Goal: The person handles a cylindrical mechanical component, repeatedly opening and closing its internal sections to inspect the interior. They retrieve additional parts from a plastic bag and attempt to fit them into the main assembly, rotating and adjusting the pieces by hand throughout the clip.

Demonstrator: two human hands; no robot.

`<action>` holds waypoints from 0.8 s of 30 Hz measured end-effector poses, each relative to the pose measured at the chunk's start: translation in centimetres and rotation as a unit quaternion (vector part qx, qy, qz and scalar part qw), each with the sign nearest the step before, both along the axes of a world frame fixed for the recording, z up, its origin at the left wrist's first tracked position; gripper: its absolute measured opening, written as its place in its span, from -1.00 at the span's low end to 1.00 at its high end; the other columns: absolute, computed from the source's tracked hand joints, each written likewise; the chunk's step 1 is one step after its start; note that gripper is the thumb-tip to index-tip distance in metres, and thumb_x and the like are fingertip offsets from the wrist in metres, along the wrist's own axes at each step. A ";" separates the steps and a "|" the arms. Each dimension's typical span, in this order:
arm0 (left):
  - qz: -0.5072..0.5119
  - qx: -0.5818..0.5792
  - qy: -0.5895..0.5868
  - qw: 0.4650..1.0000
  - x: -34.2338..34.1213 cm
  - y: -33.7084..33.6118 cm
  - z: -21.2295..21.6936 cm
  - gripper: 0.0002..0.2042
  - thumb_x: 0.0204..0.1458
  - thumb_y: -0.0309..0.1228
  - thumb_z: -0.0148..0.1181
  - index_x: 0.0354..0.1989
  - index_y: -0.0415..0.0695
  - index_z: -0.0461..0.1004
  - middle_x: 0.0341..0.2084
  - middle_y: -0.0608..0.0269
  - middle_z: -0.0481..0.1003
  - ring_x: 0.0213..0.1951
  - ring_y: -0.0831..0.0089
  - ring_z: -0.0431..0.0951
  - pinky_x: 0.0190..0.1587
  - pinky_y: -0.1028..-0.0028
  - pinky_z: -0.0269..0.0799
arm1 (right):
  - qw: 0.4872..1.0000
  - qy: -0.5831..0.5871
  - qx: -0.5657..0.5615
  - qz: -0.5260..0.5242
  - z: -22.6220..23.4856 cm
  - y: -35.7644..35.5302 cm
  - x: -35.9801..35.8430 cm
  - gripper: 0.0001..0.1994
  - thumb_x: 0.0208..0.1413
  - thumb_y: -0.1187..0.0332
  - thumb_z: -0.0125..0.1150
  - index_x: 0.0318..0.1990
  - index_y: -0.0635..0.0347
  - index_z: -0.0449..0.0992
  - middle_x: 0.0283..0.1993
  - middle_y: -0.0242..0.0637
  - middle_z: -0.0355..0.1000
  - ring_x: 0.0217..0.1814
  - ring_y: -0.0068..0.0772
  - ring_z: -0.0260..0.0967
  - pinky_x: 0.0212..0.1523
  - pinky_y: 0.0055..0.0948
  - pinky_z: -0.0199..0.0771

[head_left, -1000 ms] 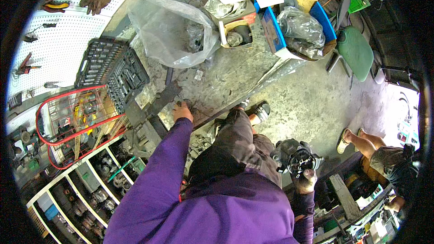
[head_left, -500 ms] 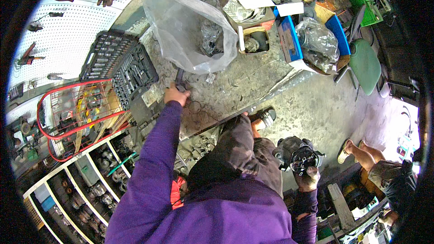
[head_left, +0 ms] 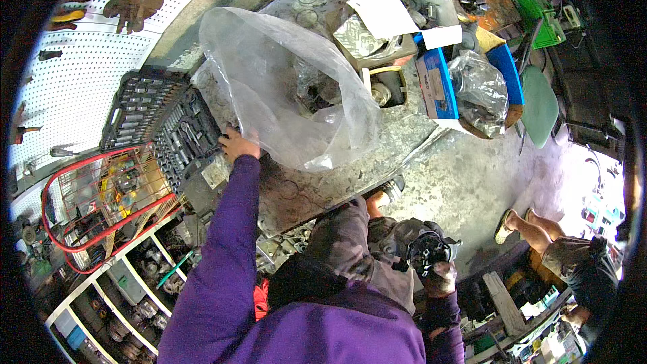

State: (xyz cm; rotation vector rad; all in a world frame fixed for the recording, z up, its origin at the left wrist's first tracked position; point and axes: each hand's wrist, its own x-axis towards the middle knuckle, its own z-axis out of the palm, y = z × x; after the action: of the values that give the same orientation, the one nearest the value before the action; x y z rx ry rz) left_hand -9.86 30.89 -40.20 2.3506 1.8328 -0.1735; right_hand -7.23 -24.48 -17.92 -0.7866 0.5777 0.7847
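Reaching over the left end of a stained worktop (head_left: 290,195), a person in a purple top places the left hand (head_left: 240,145) between an unfolded socket-tool case (head_left: 192,125) and a large clear plastic bag (head_left: 263,74). The fingers are bent toward the case's right edge, with the bag's left side just beside the palm; whether they close on anything cannot be made out. The right hand (head_left: 439,280) grips a round dark machine part (head_left: 426,249), held beside the right leg and well apart from the surface's front edge. The bag lies across the middle of the worktop, its mouth toward that front edge and a dark piece (head_left: 328,91) inside. A strip of stained surface shows between bag and edge, widest toward the near left corner. A small open carton (head_left: 367,81) and a blue box (head_left: 438,84) line the bag's right side, the box by the front edge, while concrete floor (head_left: 458,175) stretches beyond.
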 end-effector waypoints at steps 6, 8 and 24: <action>-0.389 -0.106 -0.076 0.912 -3.1 -9.9 2.5 -0.24 -0.03 -0.10 0.46 0.33 -0.24 0.41 0.29 -0.35 0.37 0.33 -0.33 0.31 0.44 -0.07 0.18 | 0.999 0.023 0.012 -0.018 -0.1 1.9 1.8 0.08 -0.24 0.26 0.65 0.51 0.28 0.18 0.48 -0.01 0.31 0.48 0.08 0.36 0.45 0.07 0.45; -0.416 -0.167 -0.140 0.883 -3.2 -11.8 0.3 -0.23 -0.04 -0.11 0.48 0.34 -0.23 0.42 0.35 -0.21 0.37 0.38 -0.24 0.30 0.49 -0.07 0.12 | 1.000 -0.004 -0.003 0.010 0.1 2.6 2.7 0.07 -0.24 0.26 0.64 0.51 0.26 0.19 0.47 0.00 0.32 0.47 0.08 0.37 0.45 0.09 0.45; -0.238 -0.167 -0.256 0.922 -1.3 -8.7 3.5 -0.43 -0.03 -0.24 0.47 0.13 -0.29 0.48 0.08 -0.22 0.50 0.22 -0.23 0.41 0.36 -0.02 0.33 | 0.996 -0.014 -0.009 0.088 2.2 9.9 7.3 0.06 -0.26 0.23 0.61 0.50 0.15 0.21 0.44 0.11 0.32 0.45 0.23 0.36 0.38 0.29 0.51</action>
State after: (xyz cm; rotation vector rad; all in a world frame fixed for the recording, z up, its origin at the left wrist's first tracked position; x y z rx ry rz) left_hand -11.11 22.22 -36.69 2.2608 0.9019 0.0683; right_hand 0.04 -14.57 -15.75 -0.8714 0.4948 0.9297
